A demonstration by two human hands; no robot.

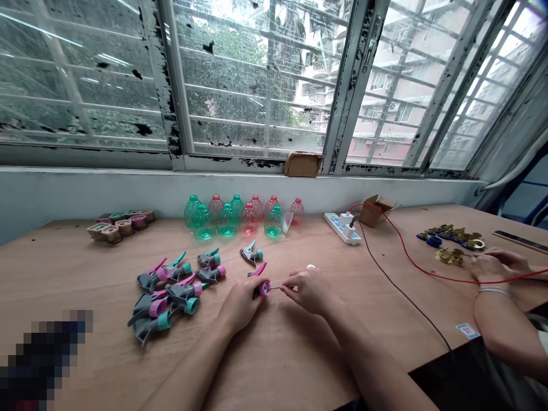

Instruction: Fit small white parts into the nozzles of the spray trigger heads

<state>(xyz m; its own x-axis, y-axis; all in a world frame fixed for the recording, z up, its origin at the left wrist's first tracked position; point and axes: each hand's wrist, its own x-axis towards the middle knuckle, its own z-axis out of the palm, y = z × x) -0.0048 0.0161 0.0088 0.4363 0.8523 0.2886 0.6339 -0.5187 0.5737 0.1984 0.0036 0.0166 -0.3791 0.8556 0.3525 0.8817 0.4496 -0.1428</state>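
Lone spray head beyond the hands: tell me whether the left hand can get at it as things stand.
Probably not: the left hand is occupied holding a pink-collared spray head, though the lone spray head looks close and uncovered.

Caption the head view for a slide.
Left hand grips a spray head; right hand holds a thin rod toward its pink collar, bottles behind.

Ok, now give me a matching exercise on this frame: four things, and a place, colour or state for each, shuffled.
1. Bottles
2. Left grip
3. Power strip
4. Right grip

A. Has plugs in it
B. Pinches a thin rod
C. Some green, some red
D. Holds a spray head with a pink collar

Pairs: 1-C, 2-D, 3-A, 4-B
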